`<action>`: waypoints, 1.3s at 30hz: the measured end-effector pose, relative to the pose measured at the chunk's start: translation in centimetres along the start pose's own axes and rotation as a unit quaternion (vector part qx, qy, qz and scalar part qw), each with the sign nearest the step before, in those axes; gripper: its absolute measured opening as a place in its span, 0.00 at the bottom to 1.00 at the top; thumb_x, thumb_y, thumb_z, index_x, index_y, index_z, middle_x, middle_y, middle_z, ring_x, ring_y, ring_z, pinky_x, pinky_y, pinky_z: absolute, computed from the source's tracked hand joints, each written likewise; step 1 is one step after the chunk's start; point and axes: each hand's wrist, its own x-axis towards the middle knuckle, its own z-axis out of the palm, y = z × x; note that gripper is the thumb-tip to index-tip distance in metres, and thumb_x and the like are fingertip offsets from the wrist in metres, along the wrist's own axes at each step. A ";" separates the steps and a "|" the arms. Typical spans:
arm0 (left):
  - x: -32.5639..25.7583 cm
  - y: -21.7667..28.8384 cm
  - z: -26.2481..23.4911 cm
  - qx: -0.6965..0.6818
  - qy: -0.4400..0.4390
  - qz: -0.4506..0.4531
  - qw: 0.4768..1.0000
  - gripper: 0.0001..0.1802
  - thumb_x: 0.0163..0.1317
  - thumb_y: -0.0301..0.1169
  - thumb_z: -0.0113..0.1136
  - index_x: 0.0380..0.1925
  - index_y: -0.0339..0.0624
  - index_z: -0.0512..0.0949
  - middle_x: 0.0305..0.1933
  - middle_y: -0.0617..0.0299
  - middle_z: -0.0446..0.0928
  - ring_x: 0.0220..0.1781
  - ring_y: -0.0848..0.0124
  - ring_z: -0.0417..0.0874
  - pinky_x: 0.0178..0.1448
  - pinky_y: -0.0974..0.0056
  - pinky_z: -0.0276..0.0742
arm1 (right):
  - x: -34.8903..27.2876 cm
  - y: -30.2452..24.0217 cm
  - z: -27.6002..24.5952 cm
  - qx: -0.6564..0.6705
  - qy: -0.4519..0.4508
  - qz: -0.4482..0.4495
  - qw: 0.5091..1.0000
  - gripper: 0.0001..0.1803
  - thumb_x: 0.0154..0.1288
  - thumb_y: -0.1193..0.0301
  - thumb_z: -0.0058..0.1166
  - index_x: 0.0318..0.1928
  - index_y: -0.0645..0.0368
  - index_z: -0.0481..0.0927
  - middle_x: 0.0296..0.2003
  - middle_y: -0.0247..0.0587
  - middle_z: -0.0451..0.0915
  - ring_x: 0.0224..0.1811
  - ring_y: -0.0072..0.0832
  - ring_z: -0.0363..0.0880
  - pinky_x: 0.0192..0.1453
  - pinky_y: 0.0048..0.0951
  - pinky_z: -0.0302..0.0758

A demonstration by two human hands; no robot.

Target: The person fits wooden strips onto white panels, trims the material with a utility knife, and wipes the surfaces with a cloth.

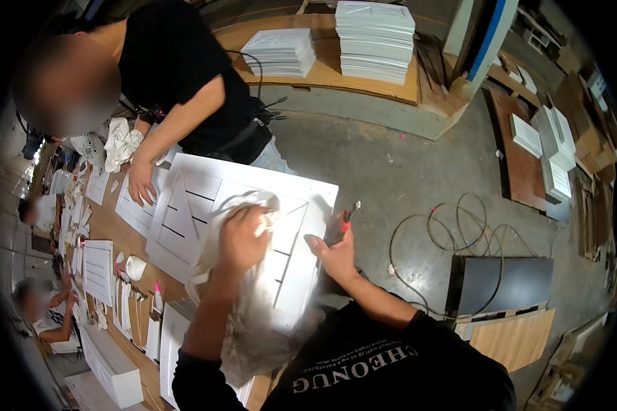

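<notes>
Left fingers [250, 218] bunch white cloth [245, 308] over white slotted panel [296, 272] at workbench [107, 218]; right hand [337, 257] grips red-handled tool [345, 218]. Likely wiping step; next stroke calls for steady panel.

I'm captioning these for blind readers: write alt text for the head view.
The person's left hand holds a crumpled whitish cloth against a white rectangular panel with dark lines; their right hand grips a red-and-black tool beside it. A co-worker's hand rests on another white panel.
</notes>
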 end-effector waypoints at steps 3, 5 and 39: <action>0.0 0.1 -0.7 -0.104 0.060 -0.018 0.993 0.19 0.43 0.20 0.60 0.39 0.40 0.77 0.40 0.49 0.78 0.43 0.50 0.79 0.47 0.56 0.76 | 0.2 0.2 0.3 -0.040 0.009 0.002 0.999 0.48 0.46 0.65 0.67 0.64 0.67 0.55 0.50 0.46 0.68 0.53 0.32 0.67 0.57 0.33 0.66; 1.2 3.3 0.5 -0.161 0.054 0.003 0.985 0.20 0.45 0.21 0.58 0.43 0.41 0.76 0.41 0.47 0.78 0.43 0.50 0.79 0.46 0.58 0.76 | 0.0 0.8 0.6 -0.015 0.005 0.012 1.000 0.50 0.46 0.66 0.68 0.65 0.68 0.53 0.50 0.46 0.68 0.54 0.33 0.67 0.58 0.32 0.66; -0.7 -2.2 -0.6 0.034 0.010 -0.016 0.999 0.23 0.45 0.24 0.51 0.46 0.34 0.73 0.47 0.44 0.74 0.54 0.49 0.71 0.62 0.53 0.64 | 6.3 -5.1 0.1 0.080 0.005 -0.043 0.996 0.19 0.55 0.68 0.62 0.42 0.59 0.69 0.38 0.33 0.71 0.40 0.20 0.68 0.46 0.22 0.67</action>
